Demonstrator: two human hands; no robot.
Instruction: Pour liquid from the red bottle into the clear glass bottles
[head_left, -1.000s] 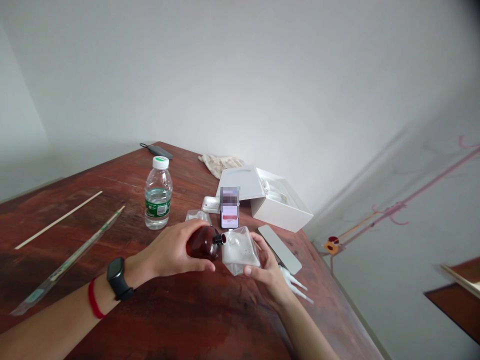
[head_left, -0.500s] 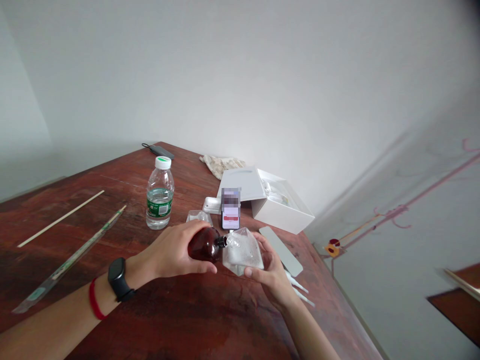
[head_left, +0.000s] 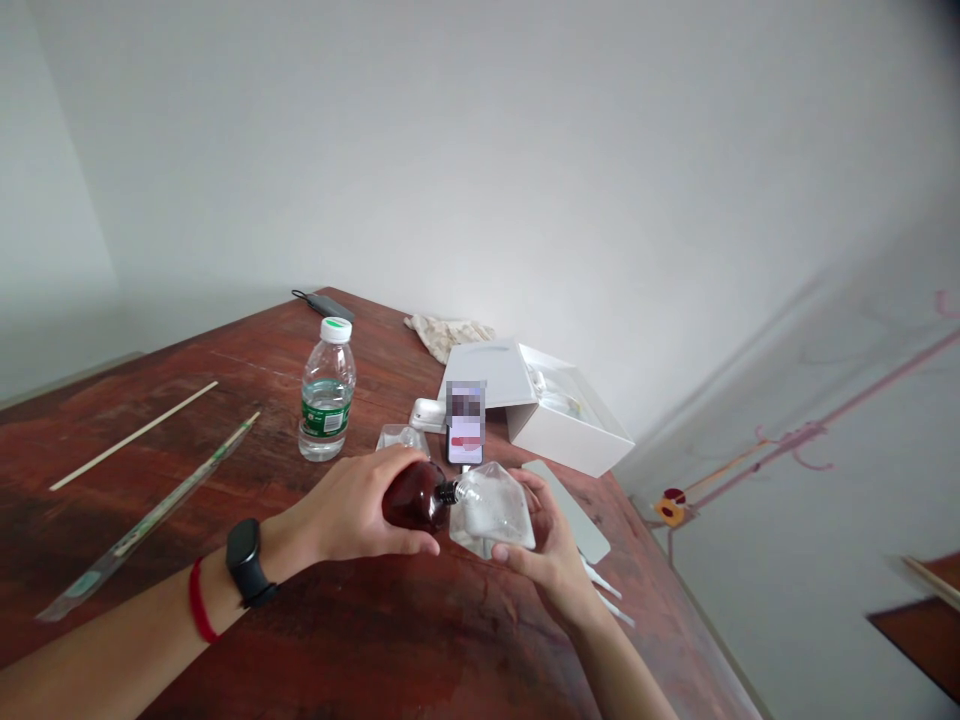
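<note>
My left hand [head_left: 367,503] is wrapped round a dark reddish-brown bottle [head_left: 415,497], which lies tipped on its side with its black-threaded neck pointing right. The bottle's mouth meets the opening of a clear, angular plastic container [head_left: 491,512]. Whitish, foamy-looking contents show through that container's walls. From the right, my right hand [head_left: 546,540] grips the container, thumb in front and fingers behind. I cannot tell whether liquid is passing between the two. Behind my left hand stands another clear angular container [head_left: 403,438], partly hidden.
A water bottle [head_left: 327,395] with a green label stands left. Chopsticks [head_left: 135,435], one pair wrapped, lie beyond my left arm. A phone [head_left: 465,425] stands before an open white box [head_left: 566,415]. A grey flat piece [head_left: 570,510] and white-tipped tubes [head_left: 611,595] lie right.
The whole view has shifted slightly, so everything sits a little lower and further right. Both hands keep their hold, and the bottle and container stay mouth to mouth.
</note>
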